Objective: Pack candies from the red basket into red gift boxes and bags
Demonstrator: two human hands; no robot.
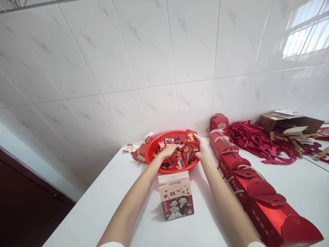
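A round red plastic basket [151, 148] stands on the white counter, heaped with small red-wrapped sweets [180, 159]. My left hand [168, 150] reaches into the basket, its fingers buried among the sweets. My right hand [200, 144] is at the basket's far right rim, gripping a shiny red sweet packet [192, 140]. Between my forearms, close to the basket's front, stands an open paper gift box [175, 197] printed with a cartoon bride and groom. Its inside is hidden from this angle.
A row of red gift boxes [254, 192] with heart-shaped flaps and rope handles runs along the counter's right side. Behind them lie red ribbons [257, 144] and a brown cardboard box [290, 121]. Tiled walls [154, 51] rise behind; the counter's left edge drops away.
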